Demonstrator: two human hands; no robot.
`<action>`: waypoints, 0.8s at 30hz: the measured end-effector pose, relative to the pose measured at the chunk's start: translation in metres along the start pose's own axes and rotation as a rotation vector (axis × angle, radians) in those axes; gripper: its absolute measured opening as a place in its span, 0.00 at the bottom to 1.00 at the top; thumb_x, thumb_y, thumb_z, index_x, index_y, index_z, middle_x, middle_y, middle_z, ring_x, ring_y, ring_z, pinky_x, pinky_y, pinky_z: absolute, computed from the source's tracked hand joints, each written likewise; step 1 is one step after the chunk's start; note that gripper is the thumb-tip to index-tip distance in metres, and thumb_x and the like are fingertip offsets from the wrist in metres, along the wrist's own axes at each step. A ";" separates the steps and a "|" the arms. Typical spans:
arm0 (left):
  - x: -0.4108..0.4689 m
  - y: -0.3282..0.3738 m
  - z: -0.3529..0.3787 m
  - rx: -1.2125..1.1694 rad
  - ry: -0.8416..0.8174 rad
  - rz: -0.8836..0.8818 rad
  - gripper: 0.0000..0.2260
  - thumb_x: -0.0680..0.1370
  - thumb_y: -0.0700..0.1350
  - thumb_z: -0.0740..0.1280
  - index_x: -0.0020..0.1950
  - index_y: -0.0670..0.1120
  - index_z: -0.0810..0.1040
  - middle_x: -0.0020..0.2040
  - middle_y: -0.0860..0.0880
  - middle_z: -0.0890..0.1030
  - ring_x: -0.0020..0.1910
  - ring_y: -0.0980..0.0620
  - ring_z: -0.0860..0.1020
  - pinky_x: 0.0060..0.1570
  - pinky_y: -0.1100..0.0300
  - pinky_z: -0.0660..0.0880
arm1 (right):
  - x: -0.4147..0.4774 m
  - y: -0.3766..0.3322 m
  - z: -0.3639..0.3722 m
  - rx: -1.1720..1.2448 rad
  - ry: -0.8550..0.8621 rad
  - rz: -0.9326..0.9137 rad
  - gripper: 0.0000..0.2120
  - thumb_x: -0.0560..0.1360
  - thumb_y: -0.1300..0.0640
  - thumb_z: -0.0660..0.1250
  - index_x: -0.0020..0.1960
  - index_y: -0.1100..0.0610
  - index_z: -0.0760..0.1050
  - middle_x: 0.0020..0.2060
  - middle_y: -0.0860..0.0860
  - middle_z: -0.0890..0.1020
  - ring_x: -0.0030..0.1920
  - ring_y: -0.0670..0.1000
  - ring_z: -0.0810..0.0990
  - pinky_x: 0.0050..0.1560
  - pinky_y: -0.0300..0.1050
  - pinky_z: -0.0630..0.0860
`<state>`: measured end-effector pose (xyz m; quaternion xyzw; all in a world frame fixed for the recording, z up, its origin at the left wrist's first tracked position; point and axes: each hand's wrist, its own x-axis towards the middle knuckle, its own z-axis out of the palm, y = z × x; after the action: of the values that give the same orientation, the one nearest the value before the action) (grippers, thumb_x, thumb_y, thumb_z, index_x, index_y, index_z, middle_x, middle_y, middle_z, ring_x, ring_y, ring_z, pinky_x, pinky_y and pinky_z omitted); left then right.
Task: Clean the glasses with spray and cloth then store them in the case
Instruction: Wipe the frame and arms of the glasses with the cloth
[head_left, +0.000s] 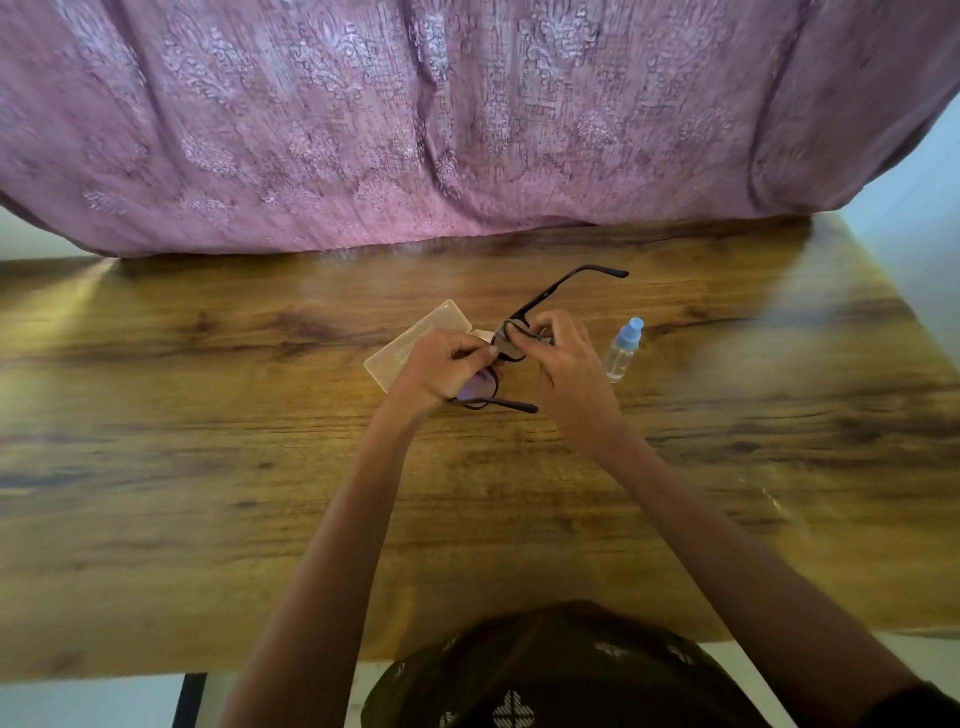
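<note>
Rubbing one lens through the cloth (510, 347) pinched in the right grip (566, 358), while the left grip (447, 364) curls round the glasses (545, 297) above the bench (208, 467), could twist the frame or topple the bottle (622, 352) at 3 o'clock.

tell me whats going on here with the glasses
A person is cleaning a pair of dark-framed glasses above a wooden table. The left hand holds the frame, and the right hand pinches a small cloth against one lens. The temple arms are unfolded. A pale case lies on the table behind the left hand, and a spray bottle sits untouched to the right.
</note>
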<state>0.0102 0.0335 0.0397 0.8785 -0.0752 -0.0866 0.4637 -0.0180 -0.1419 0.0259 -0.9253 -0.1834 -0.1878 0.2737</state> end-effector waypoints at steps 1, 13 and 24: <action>0.000 0.000 0.000 -0.004 0.008 -0.003 0.11 0.79 0.42 0.67 0.44 0.38 0.85 0.41 0.38 0.85 0.44 0.39 0.81 0.47 0.49 0.75 | 0.002 0.002 0.000 -0.009 0.002 0.013 0.17 0.76 0.70 0.65 0.64 0.62 0.78 0.51 0.60 0.77 0.52 0.59 0.75 0.47 0.50 0.78; 0.000 -0.003 -0.003 -0.141 0.048 -0.070 0.08 0.79 0.42 0.67 0.42 0.47 0.84 0.39 0.45 0.84 0.45 0.43 0.81 0.57 0.40 0.75 | -0.004 0.005 0.000 0.041 0.030 0.003 0.18 0.73 0.75 0.64 0.60 0.63 0.80 0.49 0.61 0.77 0.51 0.59 0.76 0.48 0.52 0.77; -0.002 0.001 -0.002 -0.041 0.029 -0.024 0.08 0.79 0.39 0.66 0.46 0.39 0.85 0.39 0.43 0.83 0.41 0.44 0.80 0.51 0.46 0.76 | -0.002 -0.006 0.005 0.061 -0.026 -0.042 0.18 0.75 0.73 0.65 0.62 0.62 0.79 0.50 0.58 0.77 0.53 0.57 0.75 0.46 0.44 0.75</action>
<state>0.0085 0.0347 0.0415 0.8708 -0.0561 -0.0811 0.4817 -0.0209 -0.1346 0.0238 -0.9149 -0.2120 -0.1758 0.2951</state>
